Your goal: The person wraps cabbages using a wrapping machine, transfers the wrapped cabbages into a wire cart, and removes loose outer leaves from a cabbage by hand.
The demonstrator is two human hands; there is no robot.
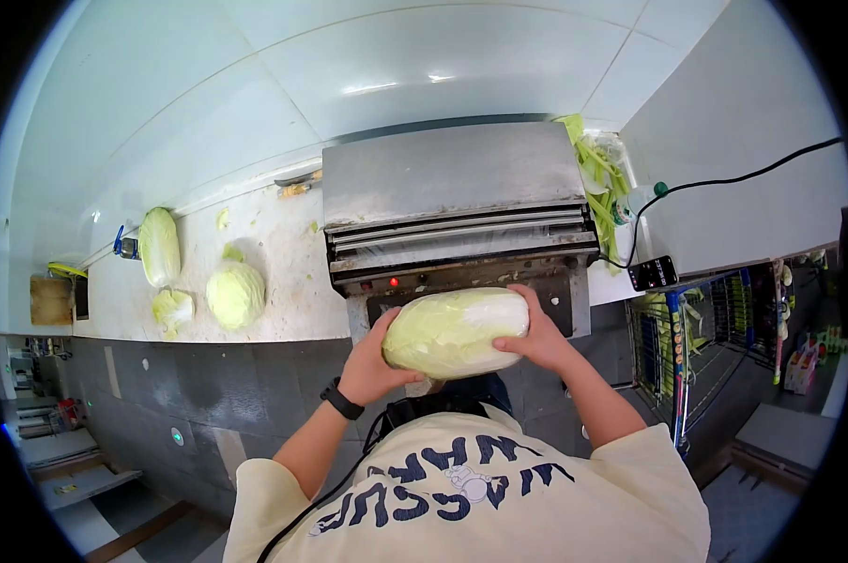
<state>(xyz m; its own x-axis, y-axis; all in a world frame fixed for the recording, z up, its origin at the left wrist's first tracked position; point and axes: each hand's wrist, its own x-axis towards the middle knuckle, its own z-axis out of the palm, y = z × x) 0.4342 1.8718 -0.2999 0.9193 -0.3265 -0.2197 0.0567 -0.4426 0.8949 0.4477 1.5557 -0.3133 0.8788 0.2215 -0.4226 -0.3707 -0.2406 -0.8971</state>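
Note:
A napa cabbage [452, 333], its surface shiny as if covered in clear film, lies sideways between my two hands. My left hand [375, 361] grips its leafy left end, and my right hand [539, 336] grips the pale right end with the thumb on top. Both hold it just in front of a metal film-wrapping machine [457, 174], which has a lit red light and a roll of clear film along its front. The cabbage covers part of the machine's front plate.
Left on the white counter [292, 272] are another napa cabbage [160, 247], a round cabbage [235, 295], a loose leaf [172, 309] and a knife [294, 190]. Right are leaf trimmings [600, 178], a phone [653, 273], a black cable [733, 176] and a shopping cart [677, 366].

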